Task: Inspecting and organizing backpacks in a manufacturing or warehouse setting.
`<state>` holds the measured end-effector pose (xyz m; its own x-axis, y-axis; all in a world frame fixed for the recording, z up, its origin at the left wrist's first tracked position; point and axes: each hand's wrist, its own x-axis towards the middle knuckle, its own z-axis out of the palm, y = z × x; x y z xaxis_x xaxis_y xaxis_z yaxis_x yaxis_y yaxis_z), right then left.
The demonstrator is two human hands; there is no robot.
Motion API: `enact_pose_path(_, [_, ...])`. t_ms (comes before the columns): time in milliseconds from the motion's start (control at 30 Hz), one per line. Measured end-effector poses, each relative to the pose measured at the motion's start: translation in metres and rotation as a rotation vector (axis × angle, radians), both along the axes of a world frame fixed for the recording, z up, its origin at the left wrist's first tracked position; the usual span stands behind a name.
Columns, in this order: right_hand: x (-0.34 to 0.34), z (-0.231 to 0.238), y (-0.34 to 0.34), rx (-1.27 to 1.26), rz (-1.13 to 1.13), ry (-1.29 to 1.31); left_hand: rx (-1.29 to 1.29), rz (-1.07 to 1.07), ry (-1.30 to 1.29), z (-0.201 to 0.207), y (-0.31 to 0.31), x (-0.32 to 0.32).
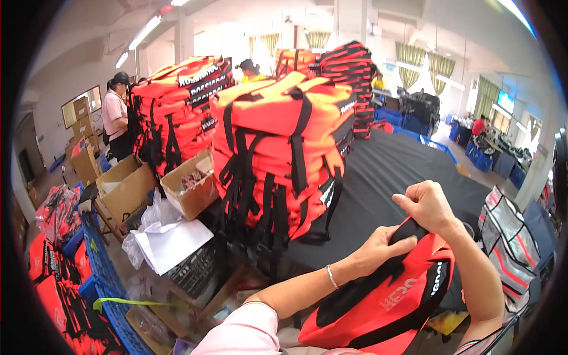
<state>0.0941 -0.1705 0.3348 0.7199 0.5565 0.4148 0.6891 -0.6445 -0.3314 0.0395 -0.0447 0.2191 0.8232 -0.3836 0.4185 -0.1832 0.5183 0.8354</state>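
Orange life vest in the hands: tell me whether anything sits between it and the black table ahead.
Nothing visible does. Both hands, left hand and right hand, grip the orange life vest at its black top edge, and the black table just beyond lies bare up to the vest stack.

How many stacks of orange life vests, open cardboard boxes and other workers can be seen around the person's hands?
Stacks of orange life vests: 4
Vest held by left hand and right hand: 1
Open cardboard boxes: 2
Other workers: 4
Total: 11
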Motion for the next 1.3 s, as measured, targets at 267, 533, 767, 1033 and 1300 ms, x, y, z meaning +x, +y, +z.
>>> enact_pose_path(267, [-0.013,0.008,0.001,0.047,-0.009,-0.074,-0.259,0.105,0.027,0.009,-0.012,-0.013])
enact_pose_path(533, [0.011,0.004,-0.015,0.042,0.129,-0.005,-0.256,-0.102,0.113,0.007,-0.019,-0.006])
enact_pose_path(767, [0.023,0.000,-0.077,0.084,0.132,0.290,-0.407,0.042,0.205,0.010,0.027,0.009])
enact_pose_path(1033, [-0.002,-0.005,-0.110,0.088,0.114,0.303,-0.138,0.160,-0.001,0.009,0.068,0.011])
enact_pose_path(1300, [0.005,-0.020,-0.151,-0.038,-0.027,0.170,0.429,0.687,-0.243,0.012,0.076,0.004])
